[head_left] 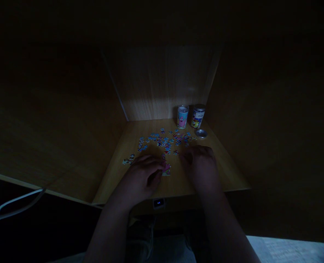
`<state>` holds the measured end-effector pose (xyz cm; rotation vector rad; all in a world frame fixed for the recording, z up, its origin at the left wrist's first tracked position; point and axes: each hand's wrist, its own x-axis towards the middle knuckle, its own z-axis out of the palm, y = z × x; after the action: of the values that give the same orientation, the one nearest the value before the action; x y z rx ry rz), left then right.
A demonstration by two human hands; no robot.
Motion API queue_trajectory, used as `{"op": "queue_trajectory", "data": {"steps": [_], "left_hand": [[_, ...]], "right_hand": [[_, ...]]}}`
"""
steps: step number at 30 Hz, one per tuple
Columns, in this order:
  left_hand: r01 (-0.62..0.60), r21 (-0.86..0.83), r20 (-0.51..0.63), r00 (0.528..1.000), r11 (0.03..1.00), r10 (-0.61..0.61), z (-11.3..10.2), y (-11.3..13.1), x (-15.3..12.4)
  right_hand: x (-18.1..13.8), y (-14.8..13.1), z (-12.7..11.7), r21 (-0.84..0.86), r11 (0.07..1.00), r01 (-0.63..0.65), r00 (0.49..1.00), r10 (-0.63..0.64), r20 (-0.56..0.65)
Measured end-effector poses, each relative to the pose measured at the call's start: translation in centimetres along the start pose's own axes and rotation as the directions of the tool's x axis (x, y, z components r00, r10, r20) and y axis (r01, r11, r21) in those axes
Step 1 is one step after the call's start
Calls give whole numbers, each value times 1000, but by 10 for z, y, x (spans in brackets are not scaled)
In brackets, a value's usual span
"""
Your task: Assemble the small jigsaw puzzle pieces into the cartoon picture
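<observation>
3 dim wooden walls [162, 80] edge a tabletop [230, 173] holding puzzle pieces [166, 140].

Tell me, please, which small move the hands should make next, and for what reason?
Probably the right hand should pick up the loose puzzle piece and try it against the pink patch: the piece lies close to that hand, while the left hand is at the patch and could steady it. It is too dark to tell whether the right hand pinches something.
</observation>
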<state>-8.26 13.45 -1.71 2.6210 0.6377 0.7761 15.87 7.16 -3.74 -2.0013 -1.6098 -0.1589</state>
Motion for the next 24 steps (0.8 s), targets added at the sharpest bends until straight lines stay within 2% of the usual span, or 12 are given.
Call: {"op": "queue_trajectory", "data": {"steps": [4,13,17,24], "left_hand": [[-8,-3,3,1000,1000,8,0,0,0],[-23,-11,13,1000,1000,23,0,3,2],[-7,6,2,1000,1000,7,-2,5,1],[5,21,-26,1000,1000,-4,-2,4,1]], "right_hand": [[-2,4,4,-8,1000,-6,999,6,-47],[-1,5,4,103,994,40,999,-40,-9],[-2,5,6,91,995,27,999,-23,-44],[-3,7,7,79,997,15,1000,-13,-28]]}}
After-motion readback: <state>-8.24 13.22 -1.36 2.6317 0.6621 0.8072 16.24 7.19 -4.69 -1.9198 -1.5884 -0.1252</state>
